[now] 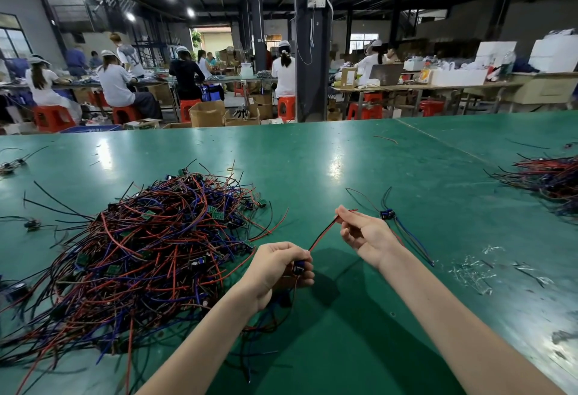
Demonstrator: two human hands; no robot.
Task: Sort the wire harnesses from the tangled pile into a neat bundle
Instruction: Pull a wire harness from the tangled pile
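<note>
**One harness stretched between both hands, beside the tangle**

The green desk point(344, 160) carries the tangled pile point(150, 238) of red, black and blue harnesses toward its near-left corner. It is light, limp wire studded with small circuit boards, and it will likely snag if dragged out in clumps.

A second heap point(550, 182) lies at the right edge.

Near the front edge, the left hand point(281, 265) has its fingers point(305, 272) curled round the blue component of one harness point(323, 235). The right hand point(362, 232) pinches its red-black pair near the free end, drawing it taut. The component is probably the surest hold, since thin leads slip.

A loose harness point(387, 215) lies just beyond the right hand, and pale scraps point(472, 272) lie to the right.
</note>
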